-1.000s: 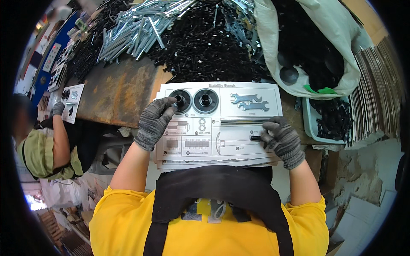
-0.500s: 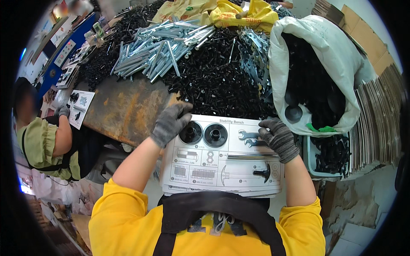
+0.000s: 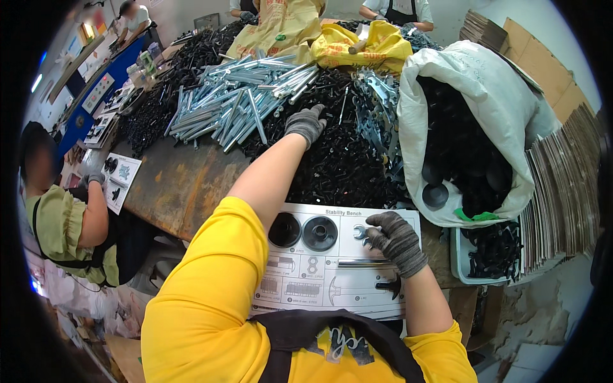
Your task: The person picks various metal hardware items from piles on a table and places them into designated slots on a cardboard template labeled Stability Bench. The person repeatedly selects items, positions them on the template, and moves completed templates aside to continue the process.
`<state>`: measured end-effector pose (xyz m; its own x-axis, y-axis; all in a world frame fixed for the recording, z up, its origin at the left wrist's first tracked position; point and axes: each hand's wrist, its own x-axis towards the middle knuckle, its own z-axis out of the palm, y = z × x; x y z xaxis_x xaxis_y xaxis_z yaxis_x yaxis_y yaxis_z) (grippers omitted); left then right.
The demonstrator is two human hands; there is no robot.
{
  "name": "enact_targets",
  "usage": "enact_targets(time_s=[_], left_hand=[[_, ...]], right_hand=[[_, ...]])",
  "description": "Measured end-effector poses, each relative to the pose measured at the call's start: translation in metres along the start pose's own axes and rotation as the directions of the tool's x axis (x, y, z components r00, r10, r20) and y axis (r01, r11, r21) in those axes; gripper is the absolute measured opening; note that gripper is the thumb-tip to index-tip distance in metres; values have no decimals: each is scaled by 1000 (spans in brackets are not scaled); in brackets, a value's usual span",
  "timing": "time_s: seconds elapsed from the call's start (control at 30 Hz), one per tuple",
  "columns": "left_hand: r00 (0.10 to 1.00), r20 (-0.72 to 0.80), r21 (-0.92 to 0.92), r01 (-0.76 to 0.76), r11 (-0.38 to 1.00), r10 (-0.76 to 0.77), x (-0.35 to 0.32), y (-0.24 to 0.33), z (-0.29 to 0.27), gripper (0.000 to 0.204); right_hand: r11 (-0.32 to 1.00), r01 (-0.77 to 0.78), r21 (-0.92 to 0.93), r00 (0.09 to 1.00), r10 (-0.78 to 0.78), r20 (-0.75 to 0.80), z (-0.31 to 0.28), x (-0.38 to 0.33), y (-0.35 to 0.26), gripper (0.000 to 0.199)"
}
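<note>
My left hand (image 3: 306, 125) over black bolts (image 3: 351, 163) beyond the card (image 3: 345, 246), grip I can't tell, right hand (image 3: 397, 242) at wrenches (image 3: 359, 232), card's upper right, hold unclear to me, black wheels (image 3: 320, 233) card's upper left

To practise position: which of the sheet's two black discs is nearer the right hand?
The right disc; the left disc lies farther from the right hand.
</note>
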<state>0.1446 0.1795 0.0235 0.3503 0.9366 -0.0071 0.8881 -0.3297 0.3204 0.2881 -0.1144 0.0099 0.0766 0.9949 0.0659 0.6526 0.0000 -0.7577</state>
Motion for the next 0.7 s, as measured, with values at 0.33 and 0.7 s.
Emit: enact_targets(time_s=[0.33,0.7], left_hand=[[998,-47,84,36,996,-32,12,15,7,43],[944,-316,-273,6,962,-96,3,-1,19,43]], right_hand=[[998,30,63,1000,-29,-6,5,-3,3,25],[997,81,0,997,-81,-17,2,-9,-5,27]])
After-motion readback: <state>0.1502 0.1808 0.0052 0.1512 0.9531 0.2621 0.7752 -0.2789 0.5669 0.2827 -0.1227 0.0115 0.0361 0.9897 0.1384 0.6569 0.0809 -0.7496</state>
